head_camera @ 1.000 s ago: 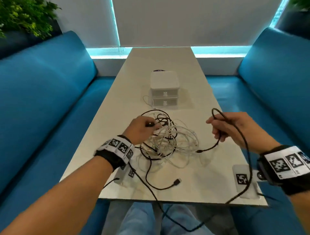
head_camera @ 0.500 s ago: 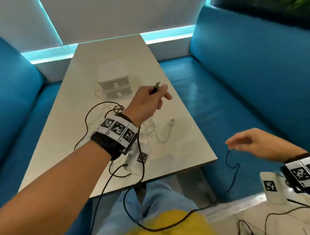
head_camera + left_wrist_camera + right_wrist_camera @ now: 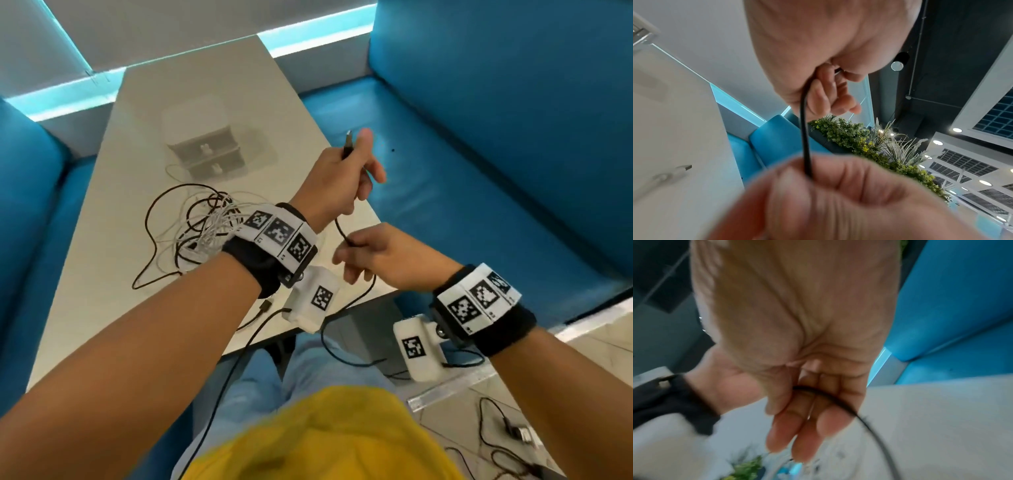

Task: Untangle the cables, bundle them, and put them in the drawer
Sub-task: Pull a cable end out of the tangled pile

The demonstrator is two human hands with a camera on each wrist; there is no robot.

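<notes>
A black cable [image 3: 337, 224] runs between my two hands above the table's right edge. My left hand [image 3: 344, 178] grips its plug end, and the metal tip [image 3: 348, 135] sticks up past my thumb. Just below, my right hand [image 3: 356, 248] pinches the same cable, which then hangs down over my lap. In the left wrist view the cable [image 3: 804, 129] goes straight from my curled left fingers to my right fingertips [image 3: 789, 178]. The tangle of white and black cables [image 3: 202, 228] lies on the table [image 3: 113, 246]. The small white drawer unit [image 3: 209, 144] stands behind it, both drawers closed.
Blue sofas [image 3: 496, 144] flank the table. A loose black plug [image 3: 265, 305] lies near the table's front edge. More cables [image 3: 500, 442] lie on the floor at the lower right. My legs are under the table's near edge.
My left hand lifted the black cable's plug end out of the tangle and carried it right. My right hand came back from over the sofa and pinched the cable below it.
</notes>
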